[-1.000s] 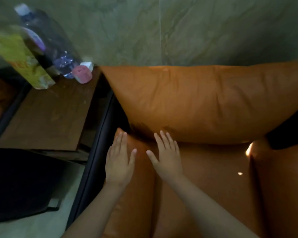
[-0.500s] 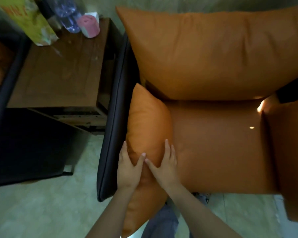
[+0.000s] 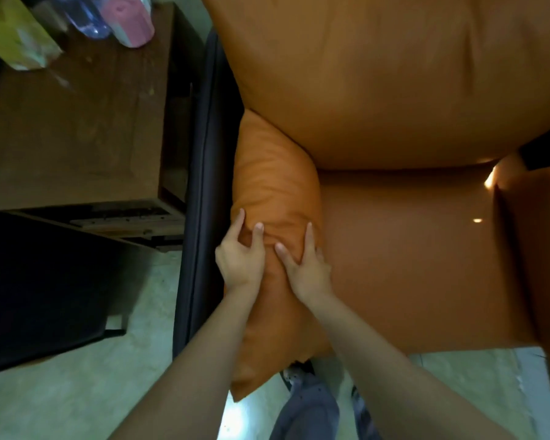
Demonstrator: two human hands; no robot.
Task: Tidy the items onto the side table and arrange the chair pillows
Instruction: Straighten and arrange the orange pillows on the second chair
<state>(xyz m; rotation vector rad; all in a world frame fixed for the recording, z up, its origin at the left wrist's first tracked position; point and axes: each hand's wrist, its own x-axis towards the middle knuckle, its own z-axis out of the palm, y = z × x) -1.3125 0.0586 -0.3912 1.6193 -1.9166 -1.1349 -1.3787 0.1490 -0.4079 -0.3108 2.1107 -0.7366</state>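
An orange side pillow (image 3: pixel 273 173) stands along the chair's left arm, its far end tucked under the big orange back pillow (image 3: pixel 378 74). My left hand (image 3: pixel 240 262) grips its left edge, thumb on top. My right hand (image 3: pixel 305 265) grips its right edge, and the fabric creases between my thumbs. A second orange pillow (image 3: pixel 540 249) lies along the right arm. On the brown side table (image 3: pixel 77 131), at the far end, stand a yellow-green pack (image 3: pixel 13 33), a clear bottle (image 3: pixel 86 17) and a pink item (image 3: pixel 131 23).
The chair's black arm frame (image 3: pixel 200 185) runs between the side table and the pillow. The orange seat cushion (image 3: pixel 410 255) lies bare. A dark piece of furniture (image 3: pixel 45 281) sits at the lower left on the pale tiled floor. My legs (image 3: pixel 305 408) show below the seat.
My hands slid from the pillow's far end toward its near half and went from lying flat to gripping it. The view tilted down over the seat.
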